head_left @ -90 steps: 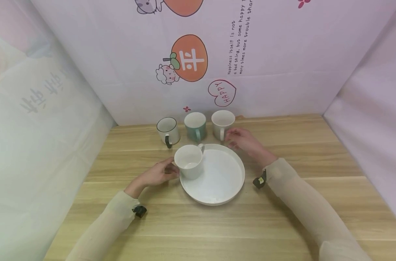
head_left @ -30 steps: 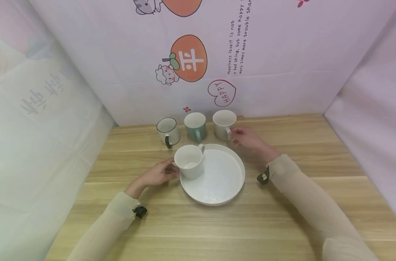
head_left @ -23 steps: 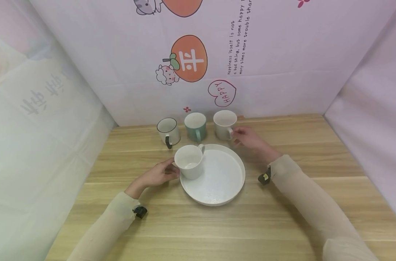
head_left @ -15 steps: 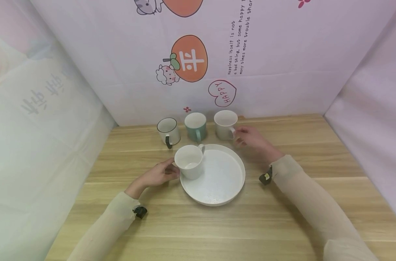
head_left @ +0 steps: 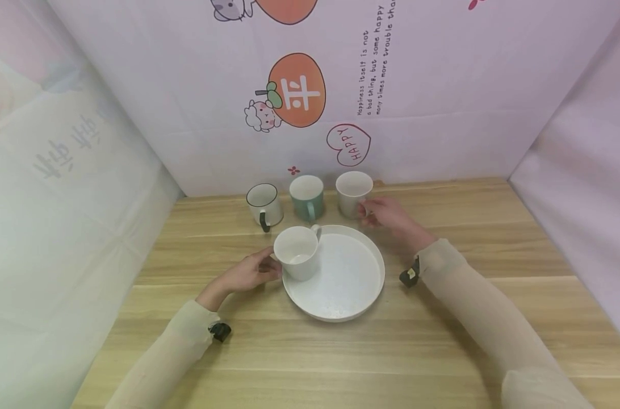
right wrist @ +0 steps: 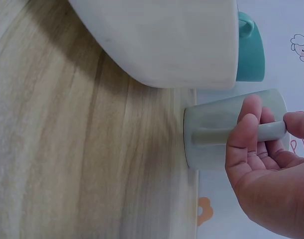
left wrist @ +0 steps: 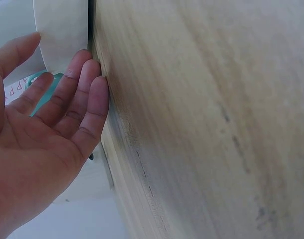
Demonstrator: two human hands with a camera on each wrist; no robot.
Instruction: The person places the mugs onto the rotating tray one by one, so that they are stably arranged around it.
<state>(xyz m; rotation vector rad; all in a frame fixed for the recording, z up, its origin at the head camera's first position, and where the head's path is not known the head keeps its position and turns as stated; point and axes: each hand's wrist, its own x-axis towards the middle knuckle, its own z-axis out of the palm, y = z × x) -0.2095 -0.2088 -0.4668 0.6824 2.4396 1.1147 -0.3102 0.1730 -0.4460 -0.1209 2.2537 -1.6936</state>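
My right hand (head_left: 384,213) grips the handle of a white mug (head_left: 348,203) at the right end of the back row. In the right wrist view its fingers curl round the handle (right wrist: 211,136). My left hand (head_left: 246,272) rests by the left edge of a round white tray (head_left: 348,287), fingers loosely extended, fingertips right at the tray wall. On the tray's left part stands a wide white cup (head_left: 301,267), its handle toward the back right. A teal mug (head_left: 302,207) and a white mug with black rim and handle (head_left: 271,211) fill out the row.
The wooden table (head_left: 310,358) extends in front of the tray and to both sides. A printed white cloth backdrop (head_left: 443,102) rises just behind the mugs, with cloth sides at left and right.
Over the last seconds the right-hand mug has shifted slightly right and its handle has swung toward the right. My right fingers have closed in on the handle. My left hand has stayed still.
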